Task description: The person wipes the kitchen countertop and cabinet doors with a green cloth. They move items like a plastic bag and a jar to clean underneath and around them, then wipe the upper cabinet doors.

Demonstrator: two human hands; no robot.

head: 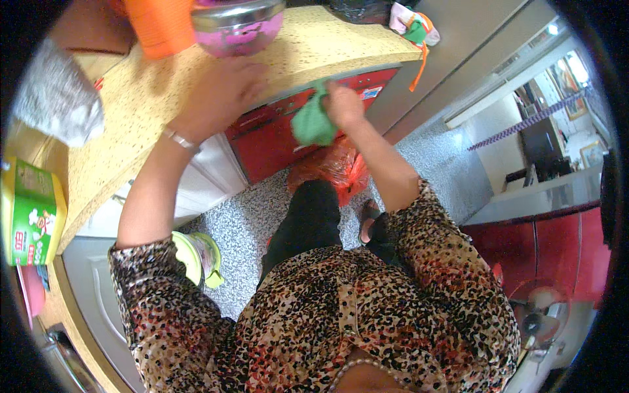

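A green cloth [314, 120] hangs from my right hand [345, 104], in front of the red drawer fronts below the counter. My left hand [221, 96], blurred, is over the speckled yellow countertop [314, 42], close to the near side of a shiny metal bowl [238, 24] with pink reflections. Its fingers are too blurred to tell whether they touch the bowl. An orange ribbed container [162, 27] stands just left of the bowl.
A grey plastic bag [59, 93] and a green-yellow container [34, 213] lie to the left. Several coloured cloths [415, 27] hang at the counter's right end. On the floor are a red plastic bag [329, 167] and a light green bin [196, 255].
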